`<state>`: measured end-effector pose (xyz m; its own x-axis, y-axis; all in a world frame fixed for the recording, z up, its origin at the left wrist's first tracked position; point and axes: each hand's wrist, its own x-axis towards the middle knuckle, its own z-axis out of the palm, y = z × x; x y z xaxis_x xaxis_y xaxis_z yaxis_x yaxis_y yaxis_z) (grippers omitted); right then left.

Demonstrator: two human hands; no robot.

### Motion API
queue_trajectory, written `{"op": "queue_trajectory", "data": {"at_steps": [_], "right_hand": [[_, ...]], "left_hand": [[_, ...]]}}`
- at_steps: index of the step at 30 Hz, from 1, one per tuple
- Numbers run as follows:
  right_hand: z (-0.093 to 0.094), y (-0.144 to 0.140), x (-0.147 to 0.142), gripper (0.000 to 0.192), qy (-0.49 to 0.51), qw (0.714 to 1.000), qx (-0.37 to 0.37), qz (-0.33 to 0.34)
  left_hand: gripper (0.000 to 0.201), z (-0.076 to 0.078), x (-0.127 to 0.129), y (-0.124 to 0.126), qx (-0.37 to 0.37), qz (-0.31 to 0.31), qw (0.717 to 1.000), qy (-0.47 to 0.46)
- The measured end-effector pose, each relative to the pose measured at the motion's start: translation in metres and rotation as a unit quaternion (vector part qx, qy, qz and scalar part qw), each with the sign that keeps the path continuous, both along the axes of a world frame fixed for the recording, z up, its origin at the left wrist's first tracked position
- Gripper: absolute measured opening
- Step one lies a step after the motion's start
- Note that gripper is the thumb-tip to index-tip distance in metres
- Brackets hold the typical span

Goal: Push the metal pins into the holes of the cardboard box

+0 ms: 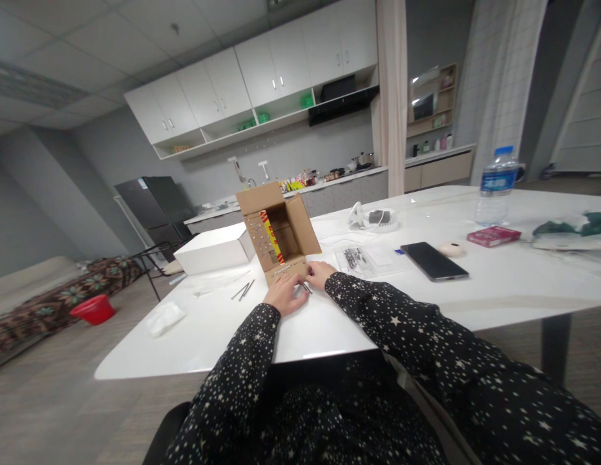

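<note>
- The open brown cardboard box (pixel 280 234) lies on its side on the white desk (pixel 499 284), near the desk's near-left edge, with its flaps spread and its mouth towards the person.
- The front flap lying on the desk and the left flap each carry rows of small silvery studs, which look like screws or nails pushed through the cardboard; by my reading a good share is already placed, though I cannot tell how many are meant to go in.
- The left hand (pixel 284 295) rests on the desk just in front of that flap, fingers curled around a thin grey metal pin (pixel 306 287); the grip itself is too small to make out surely.
- The right hand (pixel 320 272) touches the flap's front edge, fingers bent; whether it pinches anything I cannot tell.
- Two more loose grey metal pins (pixel 243 290) lie just left of the box, seemingly unused, and a clear plastic bag of dark small parts (pixel 355 259) lies to its right.
- Inside the box a red and yellow printed strip shows, but its writing is unreadable.
- The clear plastic water bottle with a blue cap (pixel 496 186) near the far-right edge has a blue label, too blurred to read.
</note>
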<state>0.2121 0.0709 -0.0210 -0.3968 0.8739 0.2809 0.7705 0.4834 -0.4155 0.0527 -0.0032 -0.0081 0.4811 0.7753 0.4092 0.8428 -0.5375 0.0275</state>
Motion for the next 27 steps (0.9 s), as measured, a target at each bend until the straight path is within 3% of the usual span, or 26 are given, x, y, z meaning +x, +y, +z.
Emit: {"op": "queue_trajectory", "data": {"at_steps": [27], "right_hand": [[0.0038, -0.0043, 0.0011, 0.015, 0.000, 1.000, -0.004, 0.002]], "left_hand": [[0.026, 0.0021, 0.0049, -0.0013, 0.004, 0.009, 1.000, 0.012]]}}
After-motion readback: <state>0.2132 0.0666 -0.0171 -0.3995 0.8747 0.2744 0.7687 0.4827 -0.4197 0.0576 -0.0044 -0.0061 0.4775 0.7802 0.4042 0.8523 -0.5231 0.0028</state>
